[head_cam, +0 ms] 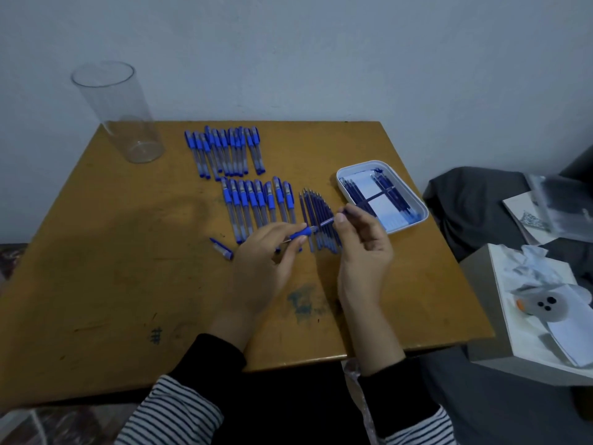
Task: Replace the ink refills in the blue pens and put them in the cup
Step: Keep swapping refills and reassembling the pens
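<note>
Just right of the table's (128, 284) middle, pen (301, 233) pinched by left hand (266, 264), refill (329, 221) by right hand (362, 248), probably lined up to slide.

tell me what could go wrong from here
The refill pinched in the right hand may miss or bend against the pen barrel held by the left hand. Both hands work just above the loose refills on the table, so a slip could scatter them.
</note>
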